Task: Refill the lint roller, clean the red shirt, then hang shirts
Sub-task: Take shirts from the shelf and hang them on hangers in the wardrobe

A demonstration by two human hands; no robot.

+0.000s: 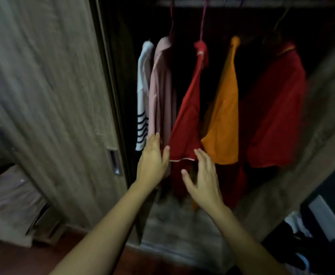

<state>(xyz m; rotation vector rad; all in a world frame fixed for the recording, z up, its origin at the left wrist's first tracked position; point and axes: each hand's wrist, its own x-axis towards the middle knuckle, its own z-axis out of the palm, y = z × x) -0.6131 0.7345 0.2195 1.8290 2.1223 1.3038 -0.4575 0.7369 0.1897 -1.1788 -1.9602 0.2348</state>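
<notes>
A red shirt [188,116] hangs on a pink hanger [203,18] from the rail [242,2] inside an open wardrobe. My left hand [153,159] is open with its fingers at the shirt's lower left hem, beside a pale pink shirt [161,90]. Just below the hem's right end, my right hand [203,181] is open with fingers spread. Neither hand holds anything. An orange shirt [225,112] and a second, darker red shirt [275,108] hang to the right. The lint roller is not in view.
A white top with dark stripes [142,100] hangs at the far left of the rail. The wooden sliding door [49,96] with a metal handle [114,161] stands on the left. Folded fabric [178,221] lies on the wardrobe floor. Dark clutter [317,235] sits at right.
</notes>
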